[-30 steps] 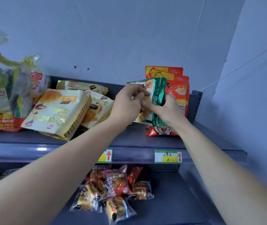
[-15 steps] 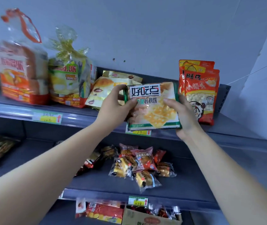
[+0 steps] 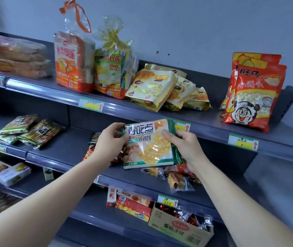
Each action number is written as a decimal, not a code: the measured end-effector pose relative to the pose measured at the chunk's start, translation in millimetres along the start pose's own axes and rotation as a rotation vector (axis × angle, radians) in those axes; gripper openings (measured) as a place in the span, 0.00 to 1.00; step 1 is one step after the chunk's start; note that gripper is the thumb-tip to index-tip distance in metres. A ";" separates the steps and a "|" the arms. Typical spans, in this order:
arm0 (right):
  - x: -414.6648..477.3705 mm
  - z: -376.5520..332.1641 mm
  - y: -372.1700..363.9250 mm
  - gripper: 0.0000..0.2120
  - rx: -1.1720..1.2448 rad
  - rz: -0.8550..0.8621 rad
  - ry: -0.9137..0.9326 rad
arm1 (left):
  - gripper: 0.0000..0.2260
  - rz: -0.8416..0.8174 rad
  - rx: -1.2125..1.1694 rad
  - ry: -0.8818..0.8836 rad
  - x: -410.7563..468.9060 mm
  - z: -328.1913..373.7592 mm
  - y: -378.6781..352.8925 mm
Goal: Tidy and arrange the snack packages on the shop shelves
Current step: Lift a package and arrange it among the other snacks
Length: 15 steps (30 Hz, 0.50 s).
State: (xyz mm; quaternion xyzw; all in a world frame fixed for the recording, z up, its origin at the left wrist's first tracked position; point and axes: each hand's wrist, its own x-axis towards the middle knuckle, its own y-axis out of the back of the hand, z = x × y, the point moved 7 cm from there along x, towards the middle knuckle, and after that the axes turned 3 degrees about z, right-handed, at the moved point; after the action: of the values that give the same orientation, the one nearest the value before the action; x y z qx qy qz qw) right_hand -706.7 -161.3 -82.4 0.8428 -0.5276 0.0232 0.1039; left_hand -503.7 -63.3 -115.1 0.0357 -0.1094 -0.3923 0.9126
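Now both hands grip 1 biscuit pack (image 3: 149, 145): left hand (image 3: 109, 141) on its left edge, right hand (image 3: 184, 147) on its right. It hangs before the 2nd shelf (image 3: 67, 148), above small wrapped cakes (image 3: 177, 180).

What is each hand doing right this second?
Left hand: closed on the left edge of the green-edged biscuit pack.
Right hand: closed on the same pack's right edge.

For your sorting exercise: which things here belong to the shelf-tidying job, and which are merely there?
Job: left hand, right hand, green-edged biscuit packet held in both, tumbled yellow croissant packs, red bun bags.

Merely there: price tags, cardboard box.
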 end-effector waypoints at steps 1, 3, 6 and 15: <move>-1.7 4.5 -5.3 0.10 -0.047 -0.001 0.013 | 0.11 0.005 0.000 0.031 -1.7 -9.7 4.3; -2.4 18.1 -15.6 0.14 -0.137 0.020 0.016 | 0.14 0.024 0.017 0.087 -3.1 -29.9 12.3; 3.5 50.1 -32.5 0.16 -0.177 0.018 -0.102 | 0.15 0.027 0.047 0.165 -3.8 -59.4 18.5; 57.0 162.1 -77.1 0.06 -0.219 0.045 -0.415 | 0.26 -0.321 0.124 0.336 26.3 -146.1 5.2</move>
State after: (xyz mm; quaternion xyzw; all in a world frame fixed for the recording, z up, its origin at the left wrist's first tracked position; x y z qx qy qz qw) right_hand -624.0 -211.5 -244.0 0.8013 -0.5556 -0.2055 0.0835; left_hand -449.2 -81.8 -252.1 0.1732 0.0273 -0.5133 0.8401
